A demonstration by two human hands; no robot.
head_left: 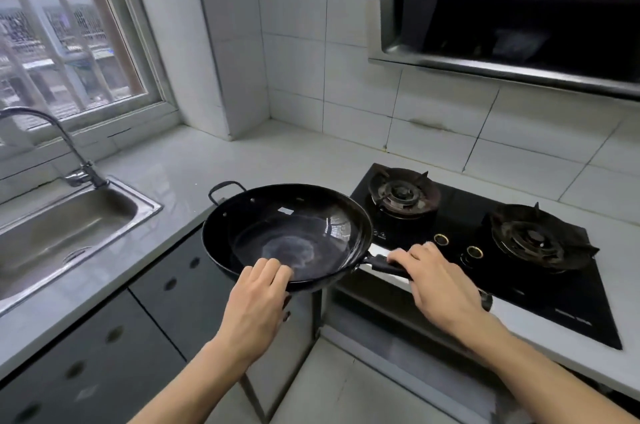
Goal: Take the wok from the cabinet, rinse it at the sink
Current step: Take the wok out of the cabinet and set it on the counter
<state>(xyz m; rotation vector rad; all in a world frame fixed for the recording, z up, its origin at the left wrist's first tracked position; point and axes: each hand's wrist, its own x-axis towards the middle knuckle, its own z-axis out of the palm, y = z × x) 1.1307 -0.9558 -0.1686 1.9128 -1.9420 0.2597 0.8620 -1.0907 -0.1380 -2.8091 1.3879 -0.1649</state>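
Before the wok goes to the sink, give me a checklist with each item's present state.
1. Right hand grips the long handle: ok.
2. Left hand holds the near rim of the wok: ok.
3. Wok out of the cabinet, held level: ok.
4. Sink basin free of dishes: ok.
5. Faucet spout over the basin: cannot tell, its tip is cut off.
6. Water running: cannot tell.

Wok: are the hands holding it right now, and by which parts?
Yes. The right hand grips the wok by its long handle; the left hand grips its near rim.
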